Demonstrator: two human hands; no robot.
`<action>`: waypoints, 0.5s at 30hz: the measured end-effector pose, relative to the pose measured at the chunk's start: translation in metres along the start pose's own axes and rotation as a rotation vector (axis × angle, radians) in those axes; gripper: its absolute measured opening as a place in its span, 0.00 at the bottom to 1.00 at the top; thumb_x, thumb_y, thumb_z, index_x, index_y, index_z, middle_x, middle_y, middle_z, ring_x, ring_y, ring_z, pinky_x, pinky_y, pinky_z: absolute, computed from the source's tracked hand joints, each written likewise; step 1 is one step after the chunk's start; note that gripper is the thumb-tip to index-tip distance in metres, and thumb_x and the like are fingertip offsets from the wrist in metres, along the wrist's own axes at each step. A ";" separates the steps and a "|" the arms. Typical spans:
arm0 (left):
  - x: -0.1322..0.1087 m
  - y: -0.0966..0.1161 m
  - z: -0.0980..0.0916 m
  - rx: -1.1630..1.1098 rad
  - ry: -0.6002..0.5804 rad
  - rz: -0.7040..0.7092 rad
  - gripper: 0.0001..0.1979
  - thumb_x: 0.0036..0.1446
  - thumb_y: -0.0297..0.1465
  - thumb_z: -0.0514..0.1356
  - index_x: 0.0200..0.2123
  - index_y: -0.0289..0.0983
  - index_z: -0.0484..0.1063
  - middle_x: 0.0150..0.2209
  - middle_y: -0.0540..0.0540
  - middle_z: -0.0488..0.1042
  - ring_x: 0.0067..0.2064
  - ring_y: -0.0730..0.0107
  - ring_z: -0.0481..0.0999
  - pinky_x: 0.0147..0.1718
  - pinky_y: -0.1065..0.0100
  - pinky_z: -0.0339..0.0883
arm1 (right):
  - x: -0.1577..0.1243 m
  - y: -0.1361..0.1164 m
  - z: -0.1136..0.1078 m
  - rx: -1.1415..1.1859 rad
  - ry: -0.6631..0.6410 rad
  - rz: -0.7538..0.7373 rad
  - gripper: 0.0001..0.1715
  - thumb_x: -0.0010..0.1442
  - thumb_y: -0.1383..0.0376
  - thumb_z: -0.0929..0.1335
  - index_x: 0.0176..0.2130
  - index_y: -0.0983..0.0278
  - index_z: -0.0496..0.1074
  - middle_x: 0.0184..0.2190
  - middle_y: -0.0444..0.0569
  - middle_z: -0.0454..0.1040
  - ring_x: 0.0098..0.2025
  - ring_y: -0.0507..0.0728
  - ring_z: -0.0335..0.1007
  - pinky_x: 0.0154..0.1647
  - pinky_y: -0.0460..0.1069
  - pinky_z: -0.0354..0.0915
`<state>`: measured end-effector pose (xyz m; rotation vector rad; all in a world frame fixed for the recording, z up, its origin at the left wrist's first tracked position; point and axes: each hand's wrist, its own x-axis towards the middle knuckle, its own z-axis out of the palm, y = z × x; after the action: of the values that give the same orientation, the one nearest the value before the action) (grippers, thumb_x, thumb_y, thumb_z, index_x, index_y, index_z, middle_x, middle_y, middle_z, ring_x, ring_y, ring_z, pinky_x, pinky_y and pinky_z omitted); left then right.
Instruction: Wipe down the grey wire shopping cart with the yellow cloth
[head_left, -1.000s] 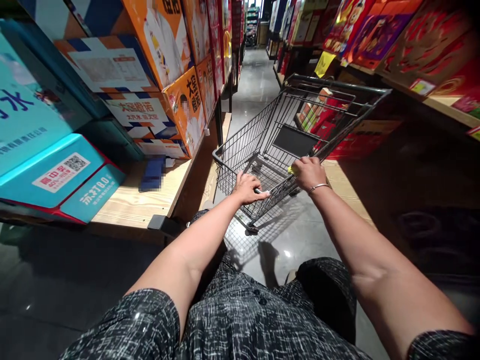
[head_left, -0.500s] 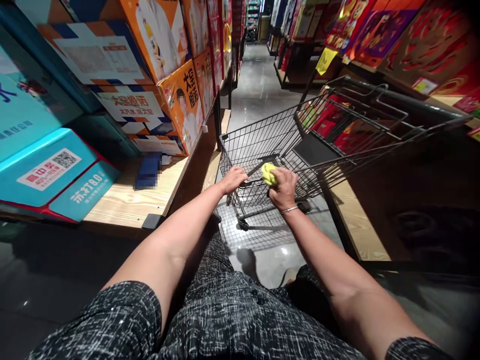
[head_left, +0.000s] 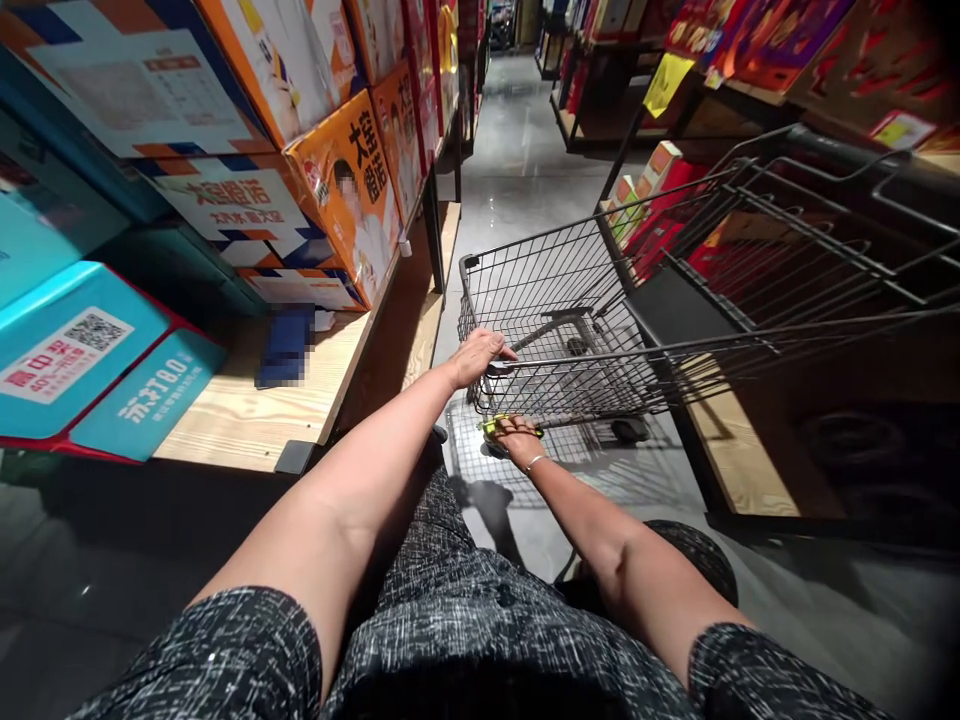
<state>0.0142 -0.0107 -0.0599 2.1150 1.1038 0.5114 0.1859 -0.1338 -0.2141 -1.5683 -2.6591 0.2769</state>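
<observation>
A black wire shopping cart (head_left: 570, 290) stands in the aisle in front of me, its basket tilted toward me. My left hand (head_left: 480, 355) is closed over the near top rim of the basket. Lower down, my right hand (head_left: 516, 436) presses a yellow cloth (head_left: 496, 428) against the cart's lower frame bar; only a strip of the cloth shows under the fingers. A thin bracelet sits on the right wrist. Nothing lies in the basket.
On the left, a wooden shelf (head_left: 255, 410) holds orange boxes (head_left: 349, 190) and teal boxes (head_left: 82, 365). Red gift boxes (head_left: 660, 215) fill the shelves on the right. A wooden shelf edge (head_left: 731, 450) lies just right of the cart. A grey glossy floor (head_left: 517, 170) runs ahead.
My right hand with the yellow cloth dropped from the cart's upper rim to the lower frame bar. The cart swung closer and more to the right. My left hand kept its hold on the rim.
</observation>
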 end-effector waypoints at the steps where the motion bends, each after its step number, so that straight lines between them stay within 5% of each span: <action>1: 0.001 0.000 0.001 -0.001 0.002 0.006 0.42 0.72 0.48 0.29 0.47 0.43 0.83 0.46 0.44 0.76 0.64 0.59 0.62 0.70 0.55 0.50 | -0.002 0.002 0.000 -0.004 -0.001 0.001 0.22 0.66 0.71 0.63 0.49 0.52 0.80 0.56 0.48 0.75 0.56 0.61 0.64 0.52 0.55 0.61; 5: 0.002 0.001 0.003 0.000 0.010 0.031 0.40 0.73 0.46 0.30 0.46 0.43 0.83 0.49 0.45 0.76 0.65 0.59 0.61 0.70 0.55 0.49 | -0.007 0.013 -0.030 -0.032 0.101 0.016 0.24 0.67 0.69 0.63 0.55 0.47 0.77 0.57 0.47 0.74 0.56 0.62 0.63 0.53 0.58 0.62; 11: -0.002 0.011 0.001 -0.012 -0.001 0.066 0.43 0.72 0.50 0.29 0.45 0.41 0.83 0.50 0.46 0.78 0.64 0.59 0.63 0.70 0.57 0.49 | -0.025 0.042 -0.120 -0.073 0.544 0.142 0.22 0.68 0.63 0.65 0.55 0.44 0.77 0.56 0.48 0.74 0.61 0.64 0.59 0.62 0.61 0.59; 15: -0.004 0.015 0.002 -0.005 0.004 0.056 0.43 0.71 0.50 0.29 0.44 0.41 0.83 0.49 0.46 0.78 0.65 0.60 0.62 0.70 0.60 0.49 | -0.030 0.048 -0.118 -0.073 0.565 0.213 0.22 0.67 0.63 0.64 0.56 0.45 0.77 0.55 0.50 0.74 0.62 0.65 0.58 0.64 0.62 0.58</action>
<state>0.0215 -0.0208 -0.0507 2.1463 1.0467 0.5447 0.2570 -0.1218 -0.1046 -1.6443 -2.0969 -0.2312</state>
